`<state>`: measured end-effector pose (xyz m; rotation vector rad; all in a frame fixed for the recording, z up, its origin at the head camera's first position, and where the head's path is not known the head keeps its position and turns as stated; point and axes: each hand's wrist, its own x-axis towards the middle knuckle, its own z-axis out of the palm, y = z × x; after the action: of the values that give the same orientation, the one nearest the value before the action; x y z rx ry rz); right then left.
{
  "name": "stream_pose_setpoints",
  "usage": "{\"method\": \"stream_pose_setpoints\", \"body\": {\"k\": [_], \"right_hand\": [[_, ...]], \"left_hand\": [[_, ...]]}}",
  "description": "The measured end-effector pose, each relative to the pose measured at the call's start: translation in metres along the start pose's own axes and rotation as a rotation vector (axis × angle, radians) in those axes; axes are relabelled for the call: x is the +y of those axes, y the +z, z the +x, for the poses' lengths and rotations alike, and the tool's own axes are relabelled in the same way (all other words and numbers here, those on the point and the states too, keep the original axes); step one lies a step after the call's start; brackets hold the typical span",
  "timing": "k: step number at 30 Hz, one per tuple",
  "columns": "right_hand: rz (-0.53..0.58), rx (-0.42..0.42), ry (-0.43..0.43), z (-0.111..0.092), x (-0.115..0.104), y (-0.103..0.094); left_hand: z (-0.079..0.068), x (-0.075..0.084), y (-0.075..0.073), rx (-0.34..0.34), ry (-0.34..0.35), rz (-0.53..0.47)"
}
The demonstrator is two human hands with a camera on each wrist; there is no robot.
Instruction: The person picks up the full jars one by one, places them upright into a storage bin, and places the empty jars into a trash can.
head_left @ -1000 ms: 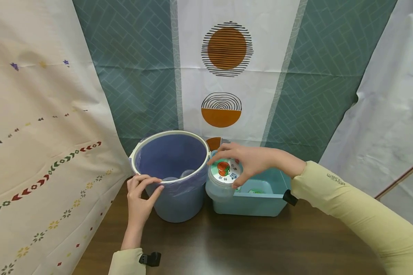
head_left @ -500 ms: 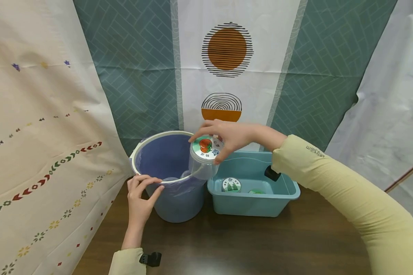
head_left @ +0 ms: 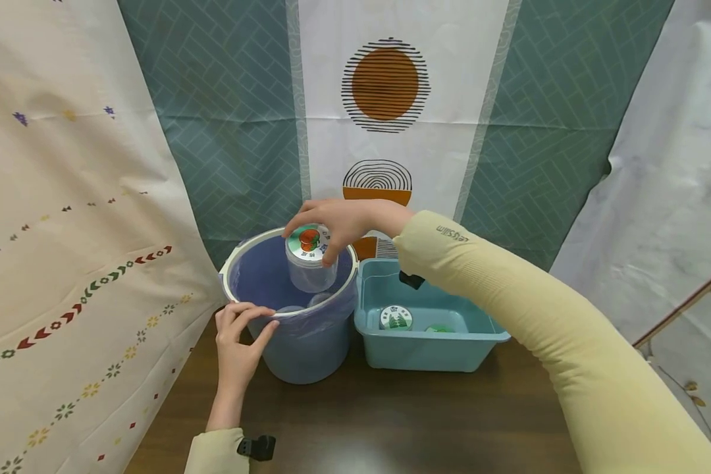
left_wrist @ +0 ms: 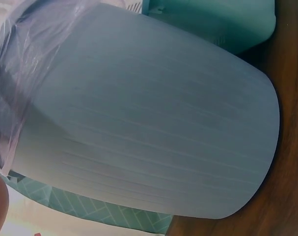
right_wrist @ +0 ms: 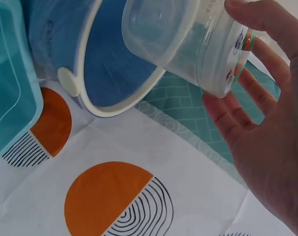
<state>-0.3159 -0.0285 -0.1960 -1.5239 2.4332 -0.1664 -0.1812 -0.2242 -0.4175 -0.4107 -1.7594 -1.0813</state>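
Observation:
My right hand (head_left: 343,224) grips a clear plastic jar (right_wrist: 161,32) by its lid (head_left: 308,243), which is white and green with an orange fruit picture. Upright, the jar hangs over the mouth of a blue trash can (head_left: 308,355). That can has a cream rim (right_wrist: 100,112) and a thin clear liner bag (left_wrist: 40,44). My left hand (head_left: 237,349) pinches the near rim between thumb and fingers; the left wrist view shows mostly the can's side (left_wrist: 153,113). Inside the can, clear round things (head_left: 318,299) are partly visible.
Right of the can stands a teal plastic bin (head_left: 426,352), holding a jar with a green-and-white lid (head_left: 396,318) and something green (head_left: 440,328). Both containers stand on a dark wooden table (head_left: 391,415). Patterned cloth (head_left: 231,131) hangs behind.
My right hand has carried the jar left, from above the teal bin to over the trash can's mouth. My left hand has stayed on the rim.

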Motion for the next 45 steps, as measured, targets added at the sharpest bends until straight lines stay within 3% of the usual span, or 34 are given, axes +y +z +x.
{"method": "stream_pose_setpoints", "body": {"k": [9, 21, 27, 33, 45], "right_hand": [[0.001, 0.018, 0.039, 0.029, 0.005, -0.003], [0.036, 0.037, 0.114, 0.04, 0.017, 0.0], [0.089, 0.047, 0.138, 0.039, 0.026, 0.005], [0.068, 0.067, 0.197, 0.03, 0.035, 0.009], [0.071, 0.088, 0.204, 0.019, 0.049, 0.021]], "left_hand": [[0.001, 0.0, 0.0, 0.005, -0.001, 0.001], [0.001, 0.001, 0.002, -0.003, 0.004, 0.003], [0.0, 0.0, 0.003, -0.01, -0.007, 0.0], [0.0, 0.001, 0.002, -0.01, -0.005, 0.001], [0.0, 0.005, 0.0, -0.003, -0.024, 0.017]]}}
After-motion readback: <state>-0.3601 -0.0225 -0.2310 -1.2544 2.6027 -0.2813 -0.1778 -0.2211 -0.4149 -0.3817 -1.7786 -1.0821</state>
